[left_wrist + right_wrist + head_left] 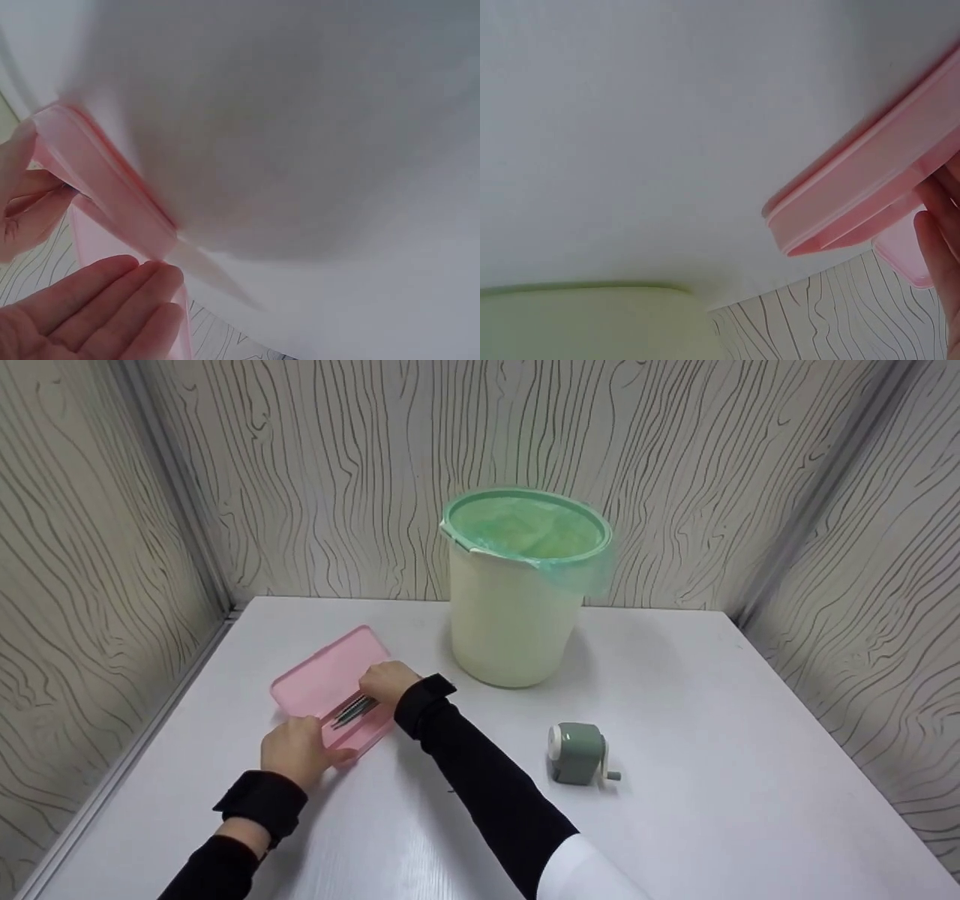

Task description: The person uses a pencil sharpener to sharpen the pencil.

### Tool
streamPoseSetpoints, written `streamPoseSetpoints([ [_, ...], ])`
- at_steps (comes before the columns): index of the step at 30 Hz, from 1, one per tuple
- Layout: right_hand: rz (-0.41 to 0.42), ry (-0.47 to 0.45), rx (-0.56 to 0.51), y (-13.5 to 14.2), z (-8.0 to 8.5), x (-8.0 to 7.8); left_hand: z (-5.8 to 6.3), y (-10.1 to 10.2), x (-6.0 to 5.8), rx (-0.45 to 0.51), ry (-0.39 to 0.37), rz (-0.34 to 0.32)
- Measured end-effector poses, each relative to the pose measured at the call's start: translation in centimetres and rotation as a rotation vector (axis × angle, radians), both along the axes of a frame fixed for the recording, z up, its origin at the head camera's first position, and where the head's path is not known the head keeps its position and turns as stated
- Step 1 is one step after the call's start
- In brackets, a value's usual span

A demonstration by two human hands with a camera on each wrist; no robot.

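Observation:
A pink pencil case (322,675) stands open on the white table, lid tilted back. Several dark, slim pencils (354,710) lie bunched in its tray, points toward the near left. My left hand (296,750) grips the tray's near-left end, thumb along the front wall; in the left wrist view its fingers (112,307) reach along the case's end. Over the tray's far half, my right hand (390,681) has its fingers curled down at the pencils' other ends, holding them. Its fingertips are hidden in the head view; the right wrist view shows fingers (937,225) inside the tray.
A pale green bin (510,622) with a green liner bag stands at the back middle, just beyond the right hand. A grey-green crank pencil sharpener (577,754) sits to the right of my right forearm. Wood-patterned panels (337,472) enclose the table.

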State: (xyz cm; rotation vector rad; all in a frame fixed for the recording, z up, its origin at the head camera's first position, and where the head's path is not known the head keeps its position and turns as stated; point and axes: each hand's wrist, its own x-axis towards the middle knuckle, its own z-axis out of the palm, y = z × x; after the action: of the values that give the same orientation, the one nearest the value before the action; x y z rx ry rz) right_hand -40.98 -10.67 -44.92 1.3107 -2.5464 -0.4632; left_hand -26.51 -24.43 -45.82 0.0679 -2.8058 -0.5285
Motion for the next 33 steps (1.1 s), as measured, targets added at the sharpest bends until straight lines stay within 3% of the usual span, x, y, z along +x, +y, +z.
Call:
streamPoseSetpoints([
  [21,0.016,-0.031,-0.021,-0.1,-0.9,-1.3,-0.2,0.3,-0.1,-0.042,0.006,-0.003],
  [33,0.013,-0.04,-0.046,0.5,-0.2,-1.1,0.3,0.4,0.0,-0.05,-0.012,0.003],
])
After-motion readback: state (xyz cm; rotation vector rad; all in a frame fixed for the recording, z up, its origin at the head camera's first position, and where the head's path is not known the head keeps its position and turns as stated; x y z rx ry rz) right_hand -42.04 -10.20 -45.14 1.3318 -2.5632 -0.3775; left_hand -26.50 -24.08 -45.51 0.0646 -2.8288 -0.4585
